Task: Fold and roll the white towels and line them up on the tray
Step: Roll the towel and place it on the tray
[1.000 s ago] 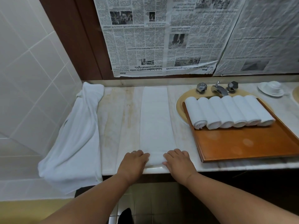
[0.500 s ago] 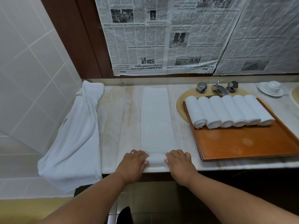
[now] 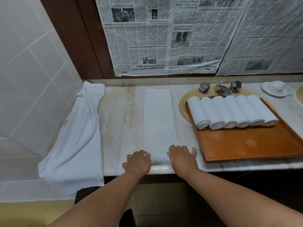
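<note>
A white towel [image 3: 158, 118] folded into a long narrow strip lies on the marble counter, running away from me. Its near end is turned up into a small roll. My left hand [image 3: 138, 161] and my right hand [image 3: 182, 157] grip that rolled end from either side, fingers curled over it. Several rolled white towels [image 3: 229, 112] lie side by side at the back of a wooden tray [image 3: 249, 145] on the right.
A loose pile of white towels [image 3: 77, 133] hangs over the counter's left end by the tiled wall. Taps [image 3: 220, 88] and a basin rim sit behind the tray. A white cup and saucer [image 3: 274, 87] stands at far right. Newspaper covers the wall.
Both hands have pushed forward a little, turning the towel's near end over into a slightly thicker roll. The view has shifted slightly.
</note>
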